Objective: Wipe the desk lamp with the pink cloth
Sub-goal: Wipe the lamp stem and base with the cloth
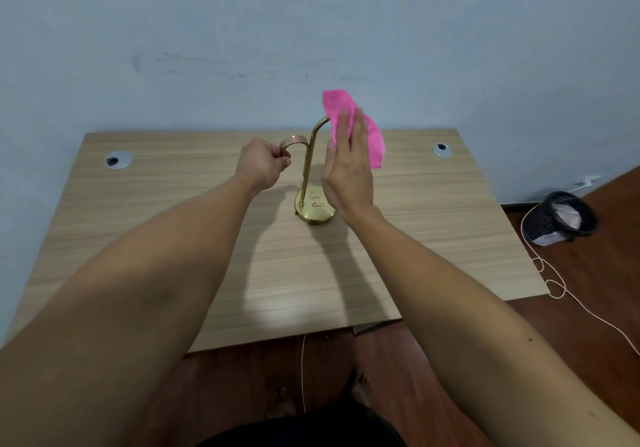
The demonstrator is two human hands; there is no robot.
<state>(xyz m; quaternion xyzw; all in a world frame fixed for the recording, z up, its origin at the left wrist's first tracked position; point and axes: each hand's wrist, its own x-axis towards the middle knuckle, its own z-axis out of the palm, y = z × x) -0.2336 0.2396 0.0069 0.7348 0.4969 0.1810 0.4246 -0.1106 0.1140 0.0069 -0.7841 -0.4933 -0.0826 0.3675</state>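
You had a brass-coloured lamp [306, 169] standing near the middle of a pale wood-grain desk [138, 238], its round, shiny base [314, 209] flat on the top and marked with a few red scribbles. A thin polished stem rose upright from the base, so the lamp's long axis ran vertical; the stem then bent over at the top toward your right, where it disappeared under the cloth. A second, copper-toned band curled out to the left in a flat hook.

Your left hand [261, 164] was curled closed around that hooked band, fingers wrapped under it and thumb across the front. Your right hand [348, 166] was held flat and upright, fingers straight and together, pressing a soft, fuzzy pink cloth [356, 127] against the far side of the palm. The cloth stuck out above the fingertips and to the right of the hand, and touched the bent top of the stem, which lay just left of your fingers.
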